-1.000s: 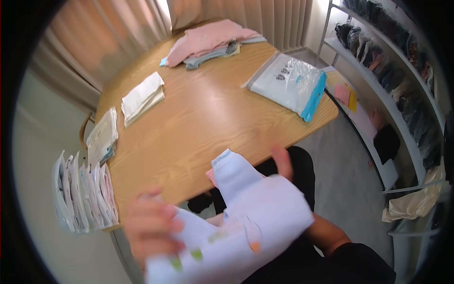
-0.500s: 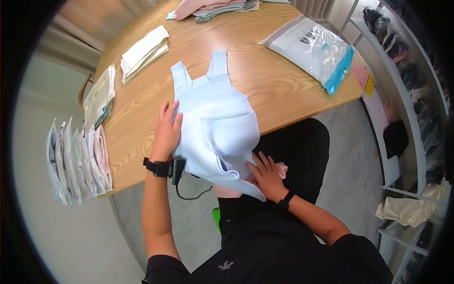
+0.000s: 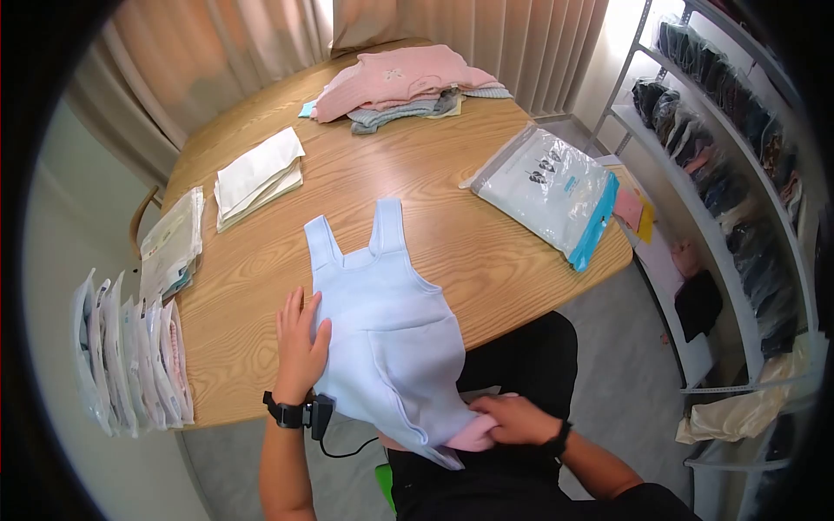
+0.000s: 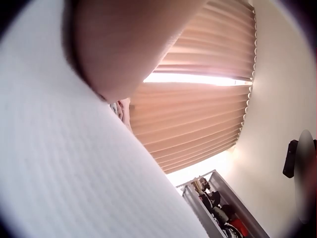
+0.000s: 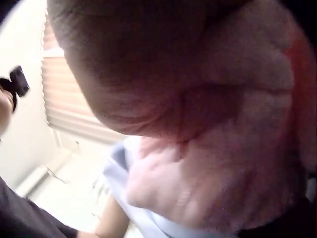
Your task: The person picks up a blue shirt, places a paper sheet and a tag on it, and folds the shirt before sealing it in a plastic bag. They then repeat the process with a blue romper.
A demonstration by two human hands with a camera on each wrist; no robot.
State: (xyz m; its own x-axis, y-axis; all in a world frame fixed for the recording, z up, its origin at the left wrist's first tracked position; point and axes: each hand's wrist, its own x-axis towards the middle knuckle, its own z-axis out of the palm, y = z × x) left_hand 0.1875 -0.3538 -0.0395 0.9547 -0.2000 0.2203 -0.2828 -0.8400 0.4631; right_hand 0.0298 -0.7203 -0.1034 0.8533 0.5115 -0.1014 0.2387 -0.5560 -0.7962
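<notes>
Pale blue baby overalls (image 3: 373, 304) lie at the table's front edge, shoulder straps pointing away. Their lower part hangs over the person's lap. Pink fabric (image 3: 473, 433) shows at the lower right opening of the overalls. In the head view my left hand (image 3: 301, 347) rests along the left side of the overalls, fingers extended. My right hand (image 3: 519, 420) grips the pink fabric between thumb and curled fingers. The right wrist view shows this pink fabric (image 5: 163, 183) bunched up close under the hand. Pale blue cloth (image 4: 74, 158) fills much of the left wrist view.
A clear bag with a blue edge (image 3: 547, 191) lies at the table's right. Pink and grey knitwear (image 3: 400, 82) is piled at the back. White folded cloths (image 3: 259, 178) and several upright bagged packets (image 3: 130, 356) line the left. Shelves (image 3: 695, 165) stand to the right.
The overalls, earlier lifted with a printed side showing, were laid down plain side up. My right hand went from lying spread at their lower edge to gripping the pink fabric.
</notes>
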